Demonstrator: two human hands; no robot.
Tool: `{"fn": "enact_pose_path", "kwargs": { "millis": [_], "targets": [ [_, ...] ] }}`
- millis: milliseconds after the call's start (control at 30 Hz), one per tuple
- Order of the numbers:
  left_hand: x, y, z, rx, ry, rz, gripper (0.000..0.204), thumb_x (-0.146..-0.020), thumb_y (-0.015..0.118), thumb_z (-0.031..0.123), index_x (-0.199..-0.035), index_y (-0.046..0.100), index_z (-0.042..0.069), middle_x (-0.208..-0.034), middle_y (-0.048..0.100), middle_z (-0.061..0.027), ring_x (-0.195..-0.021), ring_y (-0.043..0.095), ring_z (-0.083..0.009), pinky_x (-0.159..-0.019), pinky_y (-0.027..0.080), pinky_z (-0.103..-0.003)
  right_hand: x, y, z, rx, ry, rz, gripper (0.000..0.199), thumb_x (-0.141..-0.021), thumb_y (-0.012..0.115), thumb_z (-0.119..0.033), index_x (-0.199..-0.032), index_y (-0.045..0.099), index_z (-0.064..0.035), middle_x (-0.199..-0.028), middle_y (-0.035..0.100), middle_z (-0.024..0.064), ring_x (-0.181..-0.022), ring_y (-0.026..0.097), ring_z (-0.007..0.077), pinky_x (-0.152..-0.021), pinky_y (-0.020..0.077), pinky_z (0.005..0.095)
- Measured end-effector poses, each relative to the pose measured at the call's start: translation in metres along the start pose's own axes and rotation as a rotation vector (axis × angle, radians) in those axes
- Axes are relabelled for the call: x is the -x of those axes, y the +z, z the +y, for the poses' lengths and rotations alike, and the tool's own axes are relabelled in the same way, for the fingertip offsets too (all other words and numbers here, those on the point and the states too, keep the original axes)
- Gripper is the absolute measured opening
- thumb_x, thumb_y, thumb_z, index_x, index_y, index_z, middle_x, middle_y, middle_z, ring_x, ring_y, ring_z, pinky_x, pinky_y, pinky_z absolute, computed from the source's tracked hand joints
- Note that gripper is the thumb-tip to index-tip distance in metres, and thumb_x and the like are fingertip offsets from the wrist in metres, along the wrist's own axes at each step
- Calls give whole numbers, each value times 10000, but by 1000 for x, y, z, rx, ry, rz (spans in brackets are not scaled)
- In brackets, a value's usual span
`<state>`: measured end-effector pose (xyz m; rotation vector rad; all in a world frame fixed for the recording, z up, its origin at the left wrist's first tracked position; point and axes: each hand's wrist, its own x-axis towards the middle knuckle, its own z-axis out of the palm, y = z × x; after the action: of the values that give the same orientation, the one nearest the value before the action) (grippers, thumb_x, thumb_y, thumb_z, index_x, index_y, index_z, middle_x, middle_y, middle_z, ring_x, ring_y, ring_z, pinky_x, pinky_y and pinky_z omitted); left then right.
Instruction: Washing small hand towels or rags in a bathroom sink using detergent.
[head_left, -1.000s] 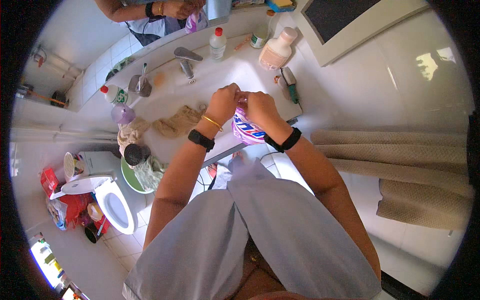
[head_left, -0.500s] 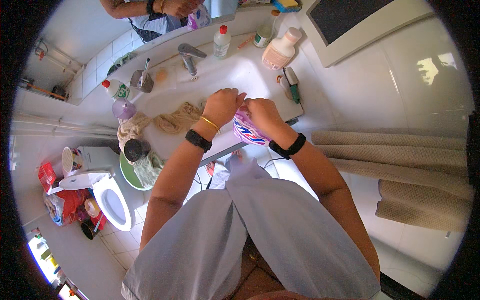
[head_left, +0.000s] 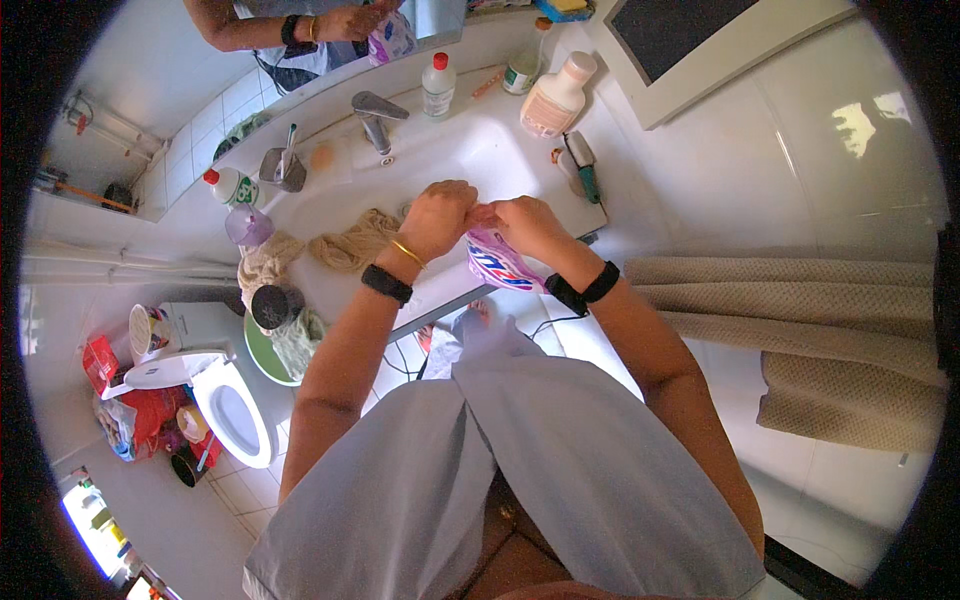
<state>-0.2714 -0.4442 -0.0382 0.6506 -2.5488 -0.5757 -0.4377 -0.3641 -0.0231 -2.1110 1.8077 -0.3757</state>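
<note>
Over the front rim of a white washbasin (head_left: 470,150), my right hand (head_left: 525,222) grips a pink, white and blue soft packet (head_left: 497,262) from above. My left hand (head_left: 440,215) meets it at the packet's top edge, fingers pinched there. Both wrists wear black bands, and the left also has a gold bangle. A beige crumpled cloth (head_left: 352,240) lies on the basin's edge just left of my left hand.
A chrome tap (head_left: 374,115), a clear bottle with a red cap (head_left: 437,87) and a peach bottle (head_left: 556,97) stand behind the basin. A mirror (head_left: 330,25) shows the hands. Beige towels (head_left: 810,300) hang right. A toilet (head_left: 235,405) sits lower left.
Both hands have stayed together on the packet above the basin's rim. The packet has tipped lower under my right hand, and my left hand's fingers have shifted to its top edge.
</note>
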Motion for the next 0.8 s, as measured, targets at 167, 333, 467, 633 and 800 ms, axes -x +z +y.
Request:
{"fn": "enact_pose_path", "kwargs": {
  "millis": [167, 333, 467, 633, 800],
  "targets": [
    [4, 1, 2, -27, -53, 32, 310, -882, 533, 315, -759, 520, 31, -766, 558, -164, -727, 566, -360, -651, 456, -438, -2, 1, 1, -79, 27, -48, 194, -815, 595, -227, -822, 658, -44, -737, 638, 192, -723, 635, 356, -661, 500, 443],
    [6, 11, 7, -98, -213, 20, 315, -880, 538, 317, -730, 524, 39, -766, 554, -169, -714, 563, -361, -636, 460, -433, -2, 4, 0, 64, 35, -83, 191, -824, 590, -239, -841, 660, -61, -789, 647, 172, -775, 633, 345, -707, 495, 437],
    [8, 6, 0, 1, 79, 53, 337, -884, 541, 328, -709, 527, 40, -755, 550, -174, -700, 561, -364, -608, 461, -438, 0, 1, 4, -223, 11, -169, 164, -829, 581, -232, -865, 661, -93, -804, 650, 153, -784, 631, 338, -696, 496, 429],
    [11, 10, 13, -5, -186, 53, 343, -856, 574, 324, -691, 525, 28, -748, 548, -163, -688, 558, -362, -602, 457, -444, 3, 4, 11, -178, -22, -113, 187, -836, 582, -235, -943, 657, -101, -842, 646, 165, -786, 625, 345, -693, 492, 424],
    [9, 15, 6, 151, -136, 16, 359, -855, 583, 316, -655, 537, 22, -721, 560, -156, -653, 569, -355, -586, 448, -440, 4, 14, 19, -319, 3, -119, 218, -847, 591, -271, -965, 655, -99, -852, 649, 162, -774, 629, 346, -690, 494, 417]
  ]
}}
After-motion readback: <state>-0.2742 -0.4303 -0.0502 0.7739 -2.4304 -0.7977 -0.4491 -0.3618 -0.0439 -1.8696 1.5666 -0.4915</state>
